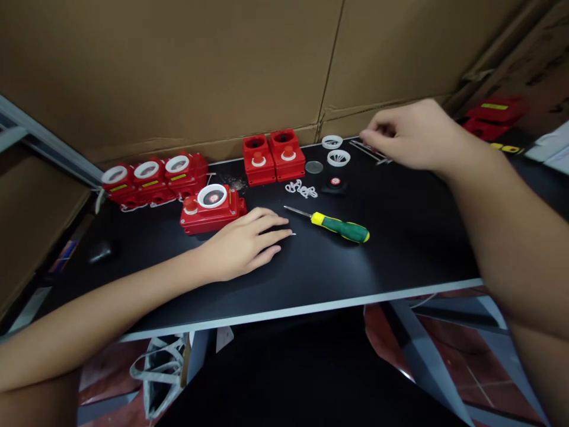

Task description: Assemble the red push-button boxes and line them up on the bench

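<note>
My left hand lies flat on the black table, its fingers stretched out. A tiny white piece shows at one fingertip. Just behind that hand sits a red box with a white ring and a red knob on top. To its right lies a screwdriver with a green and yellow handle. At the back right my right hand is closed in a pinch over several thin metal rods; what its fingertips hold is hidden.
Several red boxes with white rings stand at the back left. Two red housings, white chains, white rings, a clear disc and a black part occupy the back middle. Cardboard walls the rear.
</note>
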The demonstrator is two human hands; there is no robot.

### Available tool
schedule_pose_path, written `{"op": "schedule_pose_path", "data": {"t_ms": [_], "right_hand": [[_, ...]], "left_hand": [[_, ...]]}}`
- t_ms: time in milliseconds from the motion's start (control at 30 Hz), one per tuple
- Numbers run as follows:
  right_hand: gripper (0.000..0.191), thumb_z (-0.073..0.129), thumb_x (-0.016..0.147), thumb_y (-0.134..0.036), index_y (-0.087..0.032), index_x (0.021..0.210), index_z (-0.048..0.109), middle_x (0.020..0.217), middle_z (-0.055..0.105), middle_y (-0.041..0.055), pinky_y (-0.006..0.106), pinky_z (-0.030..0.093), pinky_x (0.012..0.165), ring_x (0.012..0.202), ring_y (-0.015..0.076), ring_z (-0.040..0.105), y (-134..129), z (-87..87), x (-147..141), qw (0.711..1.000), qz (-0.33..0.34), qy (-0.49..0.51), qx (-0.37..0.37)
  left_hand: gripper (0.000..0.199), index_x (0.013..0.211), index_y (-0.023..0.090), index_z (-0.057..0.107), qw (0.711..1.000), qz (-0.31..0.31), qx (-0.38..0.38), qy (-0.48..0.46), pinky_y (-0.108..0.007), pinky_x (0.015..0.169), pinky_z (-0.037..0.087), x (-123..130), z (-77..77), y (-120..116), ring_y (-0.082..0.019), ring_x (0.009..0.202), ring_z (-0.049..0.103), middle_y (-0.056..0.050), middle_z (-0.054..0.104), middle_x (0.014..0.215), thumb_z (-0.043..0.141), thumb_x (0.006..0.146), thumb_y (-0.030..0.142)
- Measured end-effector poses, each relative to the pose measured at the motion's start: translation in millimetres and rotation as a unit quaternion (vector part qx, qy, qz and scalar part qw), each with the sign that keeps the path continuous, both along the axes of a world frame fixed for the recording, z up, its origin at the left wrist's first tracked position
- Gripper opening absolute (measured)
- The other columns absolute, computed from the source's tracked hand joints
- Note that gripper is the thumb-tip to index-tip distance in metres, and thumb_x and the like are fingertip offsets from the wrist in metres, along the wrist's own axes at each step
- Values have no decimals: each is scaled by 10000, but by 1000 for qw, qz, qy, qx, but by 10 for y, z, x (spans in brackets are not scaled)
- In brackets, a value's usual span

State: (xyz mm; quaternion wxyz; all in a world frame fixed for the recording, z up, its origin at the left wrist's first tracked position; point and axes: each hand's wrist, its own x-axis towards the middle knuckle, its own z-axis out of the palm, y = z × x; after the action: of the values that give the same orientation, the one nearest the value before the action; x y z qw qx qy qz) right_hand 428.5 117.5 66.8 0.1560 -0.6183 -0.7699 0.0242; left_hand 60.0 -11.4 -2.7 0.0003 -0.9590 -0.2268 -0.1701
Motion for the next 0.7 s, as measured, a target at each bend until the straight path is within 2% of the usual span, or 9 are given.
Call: {"op": "schedule_pose_path", "data": {"t_ms": [100, 200, 367, 567, 700], "right_hand": [[378, 578, 1084, -340, -131, 1252, 844, 1222, 856, 214, 388, 486, 981, 1054, 249, 719, 168, -68, 185, 999, -47, 0, 14], [332, 633, 1044, -338, -167, 1219, 858, 1253, 856, 207, 403, 481, 971, 1084, 277, 716, 325, -214, 294, 998, -59, -20, -1], [222, 765, 963, -341, -189, 1089, 866, 1203, 859, 170, 374, 416, 860, 941, 238, 645, 500, -449, 334, 996, -51, -54, -40], [157, 742, 944, -274, -176, 1047, 809, 1092, 858, 154, 348, 393, 814, 842, 188, 594, 464, -481, 306, 998, -22, -46, -43], [113, 715, 894, -225, -183, 991, 753, 948, 839, 115, 334, 408, 801, 797, 178, 616, 424, -469, 252, 999, 6, -30, -37]], "left_hand": [[264, 1409, 148, 834, 998, 5, -17, -56, -483, 1139, 723, -10, -91, -30, -308, 1315, 776, -168, 866, 1400, 649, 1236, 223], [190, 1266, 170, 853, 995, 8, -29, -91, -410, 1064, 714, -1, -122, -60, -257, 1168, 793, -126, 875, 1242, 681, 1236, 247], [232, 1357, 148, 844, 996, 3, -8, -90, -373, 972, 679, 0, -130, -33, -252, 1074, 761, -128, 847, 1176, 679, 1234, 254], [169, 1133, 188, 813, 995, -6, -35, -98, -355, 934, 634, 19, -137, -31, -238, 999, 731, -92, 820, 1084, 672, 1220, 220], [146, 985, 222, 695, 987, -20, -65, -145, -338, 820, 593, 37, -120, -62, -217, 874, 676, -51, 761, 963, 656, 1081, 119]]}}
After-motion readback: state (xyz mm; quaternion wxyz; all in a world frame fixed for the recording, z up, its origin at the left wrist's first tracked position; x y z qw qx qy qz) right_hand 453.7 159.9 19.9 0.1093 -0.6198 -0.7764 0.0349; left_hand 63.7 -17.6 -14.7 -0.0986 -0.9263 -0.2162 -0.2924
